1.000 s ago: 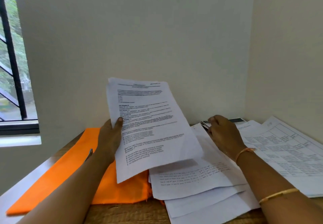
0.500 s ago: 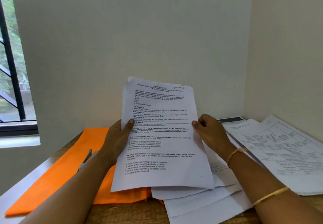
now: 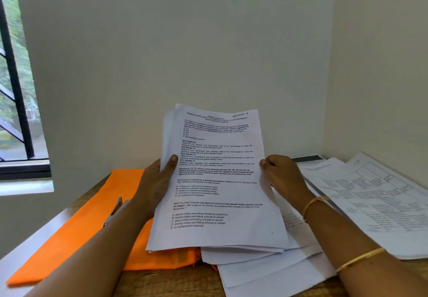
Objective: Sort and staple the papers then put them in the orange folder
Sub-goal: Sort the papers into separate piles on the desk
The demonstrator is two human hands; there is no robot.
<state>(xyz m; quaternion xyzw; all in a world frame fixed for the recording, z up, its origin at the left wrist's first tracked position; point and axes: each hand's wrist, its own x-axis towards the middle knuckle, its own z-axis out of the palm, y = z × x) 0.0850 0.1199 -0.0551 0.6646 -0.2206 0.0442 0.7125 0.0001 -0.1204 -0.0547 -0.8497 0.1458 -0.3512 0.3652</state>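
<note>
Sorting seems barely begun: the left hand (image 3: 157,180) and right hand (image 3: 284,177) pinch the sides of 1 raised sheaf (image 3: 217,185); loose sheets (image 3: 266,271), stapler (image 3: 115,208) and orange folder (image 3: 92,218) lie waiting.

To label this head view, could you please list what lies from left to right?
Black-barred window → flat orange folder → left hand → held sheaf of white printed papers → right hand → white sheets printed with tables.
</note>
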